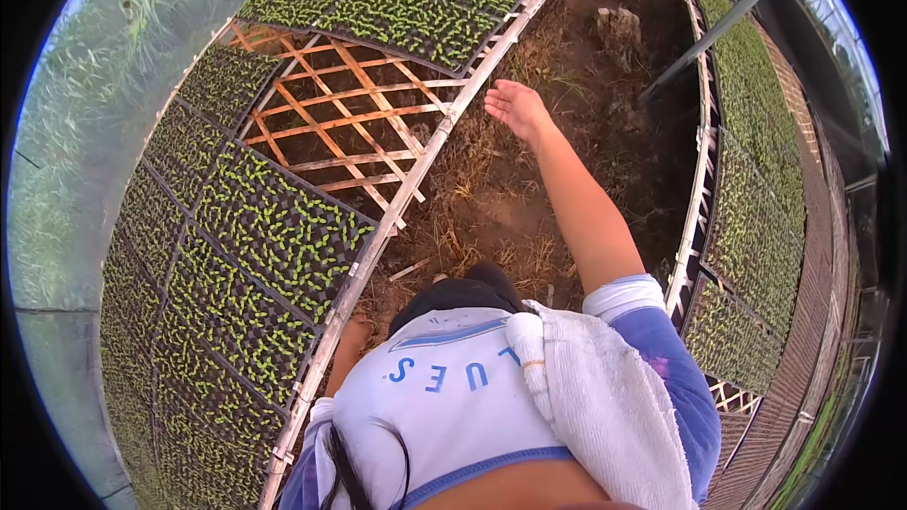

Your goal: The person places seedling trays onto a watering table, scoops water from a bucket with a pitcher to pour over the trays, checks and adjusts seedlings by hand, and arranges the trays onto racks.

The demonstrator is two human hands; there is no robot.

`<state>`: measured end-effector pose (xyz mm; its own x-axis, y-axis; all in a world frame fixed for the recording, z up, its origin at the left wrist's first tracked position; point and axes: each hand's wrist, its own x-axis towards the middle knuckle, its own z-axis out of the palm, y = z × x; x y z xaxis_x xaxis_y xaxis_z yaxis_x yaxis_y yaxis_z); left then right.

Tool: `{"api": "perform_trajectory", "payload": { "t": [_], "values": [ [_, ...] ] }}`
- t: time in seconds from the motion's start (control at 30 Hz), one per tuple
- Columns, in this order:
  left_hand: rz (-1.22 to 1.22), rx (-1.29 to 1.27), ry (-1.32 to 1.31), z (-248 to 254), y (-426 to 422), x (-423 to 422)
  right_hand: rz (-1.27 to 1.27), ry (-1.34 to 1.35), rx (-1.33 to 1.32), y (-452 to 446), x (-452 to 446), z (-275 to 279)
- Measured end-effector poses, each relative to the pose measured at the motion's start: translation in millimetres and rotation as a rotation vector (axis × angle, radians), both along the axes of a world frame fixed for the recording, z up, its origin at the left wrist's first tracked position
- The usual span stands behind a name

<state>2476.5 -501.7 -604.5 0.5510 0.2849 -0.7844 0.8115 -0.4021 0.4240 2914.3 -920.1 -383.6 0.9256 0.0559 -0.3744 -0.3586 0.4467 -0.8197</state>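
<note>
My right hand [515, 108] is stretched forward over the soil path, just right of the white wooden rail [463, 99] of the left bench. Its fingers are extended and nothing shows in them. Low beside my body, my left hand [357, 329] is partly visible near the same rail; its fingers cannot be made out. Black trays of green seedlings [274, 217] cover much of the left bench. Between them, a gap shows the bare wooden lattice [350, 113]. More seedling trays [406, 0] lie beyond the gap.
A second bench with seedling trays [756, 198] runs along the right, edged by a white rail [694, 198]. A grey metal pole [723, 24] slants over the path. A stump [619, 30] stands ahead on the soil. Translucent sheeting [66, 170] borders the far left.
</note>
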Motion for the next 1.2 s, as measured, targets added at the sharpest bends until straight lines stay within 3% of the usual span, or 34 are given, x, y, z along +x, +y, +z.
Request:
{"api": "perform_trajectory", "payload": {
  "t": [0.13,0.3,0.47,0.57,0.63,0.77,0.8,0.87,1.0,1.2],
  "values": [
    [0.107,-0.004,0.025,8.3,-16.3,16.3,-0.035,0.099,0.03,3.1,87.1,-37.9],
    [0.242,0.066,0.179,11.4,-57.0,-27.5,-0.177,0.253,-0.002,-1.0,200.7,-102.9],
    [0.503,0.102,0.336,24.3,-159.8,-77.4,-0.171,0.509,0.047,-14.6,280.5,-168.8],
    [0.628,0.075,0.35,27.0,-227.1,-70.6,-0.021,0.52,0.036,-21.0,295.6,-191.8],
    [0.68,0.05,0.338,24.1,-264.6,-54.1,-0.058,0.573,-0.035,-21.7,306.0,-206.8],
    [0.768,0.02,0.277,19.3,-307.6,-19.6,-0.057,0.456,-0.029,-15.7,292.7,-158.7],
    [0.802,0.017,0.257,19.6,-310.8,-12.4,-0.033,0.346,0.029,-18.0,303.6,-185.5],
    [0.895,0.005,0.205,16.6,-308.4,-0.2,-0.081,0.28,-0.016,-6.9,299.7,-168.6],
    [1.309,-0.031,-0.054,6.9,-292.9,18.4,-0.112,0.108,-0.106,-1.2,288.8,-128.9],
    [1.15,0.003,0.014,22.2,-325.1,34.7,-0.029,-0.197,0.041,39.1,320.9,-21.8]
  ]
}}
